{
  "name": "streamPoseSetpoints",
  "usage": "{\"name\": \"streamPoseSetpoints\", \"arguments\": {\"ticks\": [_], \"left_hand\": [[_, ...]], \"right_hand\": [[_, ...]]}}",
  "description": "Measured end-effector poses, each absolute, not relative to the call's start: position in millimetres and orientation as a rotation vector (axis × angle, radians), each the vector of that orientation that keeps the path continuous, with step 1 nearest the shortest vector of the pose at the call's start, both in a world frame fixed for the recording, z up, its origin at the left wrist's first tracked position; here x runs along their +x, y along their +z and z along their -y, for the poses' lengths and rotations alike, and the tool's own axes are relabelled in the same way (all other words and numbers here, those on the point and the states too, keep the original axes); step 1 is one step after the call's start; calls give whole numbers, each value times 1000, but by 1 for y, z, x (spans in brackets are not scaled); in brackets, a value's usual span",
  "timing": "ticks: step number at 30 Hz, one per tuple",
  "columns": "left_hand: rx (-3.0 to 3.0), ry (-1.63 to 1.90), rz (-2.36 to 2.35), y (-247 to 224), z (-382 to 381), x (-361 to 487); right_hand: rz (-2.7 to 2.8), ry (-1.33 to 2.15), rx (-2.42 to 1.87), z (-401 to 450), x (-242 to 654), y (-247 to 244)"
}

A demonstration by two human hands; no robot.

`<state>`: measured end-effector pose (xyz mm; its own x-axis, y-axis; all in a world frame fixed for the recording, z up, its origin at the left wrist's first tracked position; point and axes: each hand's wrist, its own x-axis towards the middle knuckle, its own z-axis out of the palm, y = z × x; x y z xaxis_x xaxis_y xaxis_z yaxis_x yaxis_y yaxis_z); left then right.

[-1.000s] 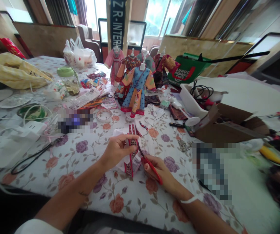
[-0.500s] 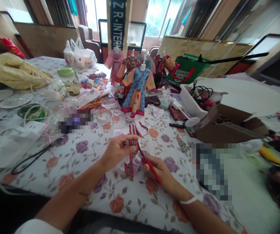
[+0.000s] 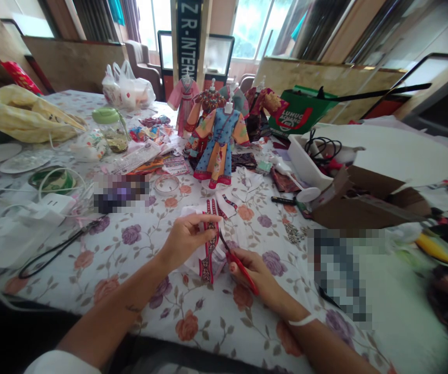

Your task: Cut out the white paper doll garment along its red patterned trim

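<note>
The white cloth piece with red-and-black patterned bands (image 3: pixel 207 262) lies on the white floral tablecloth (image 3: pixel 130 291), in front of the person. Its widest band has its long axis running away from the person, nearly straight, with the near end a little splayed. That band is edged in red, with a dark and pale repeating motif down its middle; narrower red bands run beside it at the far end, and the plain white cloth around them looks thin and creased.

The left hand (image 3: pixel 185 239) holds the cloth in a narrow grip of thumb and forefinger, its fingertips pointing right. The right hand (image 3: pixel 253 275) is closed around the red-handled scissors (image 3: pixel 243 270), whose dark blades slant away and to the left, reaching the band's right edge; how far apart the blades stand is too small to tell.

A small white scrap with a patterned edge (image 3: pixel 228 205) lies just beyond the fingers. Farther off stand the blue miniature robe with orange sleeves and a red hem (image 3: pixel 224 140) and, to its left, a clear tape roll (image 3: pixel 167 184).
</note>
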<state>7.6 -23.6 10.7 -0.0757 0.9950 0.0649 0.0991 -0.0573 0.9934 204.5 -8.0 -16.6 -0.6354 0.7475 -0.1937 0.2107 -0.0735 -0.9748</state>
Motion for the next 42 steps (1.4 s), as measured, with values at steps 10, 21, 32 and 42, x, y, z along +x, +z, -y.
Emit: {"name": "streamPoseSetpoints", "arguments": {"ticks": [10,21,32,42], "left_hand": [[1292,1250,-1301,9,23,9],[1278,1268,-1258,4,23,10],[1271,1270,-1241,1,23,10],[1249,1282,-1221,8,23,8]], "right_hand": [[1749,1824,-997,8,206,-18],[1773,1791,-990,8,206,-20],[1815,1699,-1016,7,207,-22],[1863,1691,-1010,6,204,-21]]}}
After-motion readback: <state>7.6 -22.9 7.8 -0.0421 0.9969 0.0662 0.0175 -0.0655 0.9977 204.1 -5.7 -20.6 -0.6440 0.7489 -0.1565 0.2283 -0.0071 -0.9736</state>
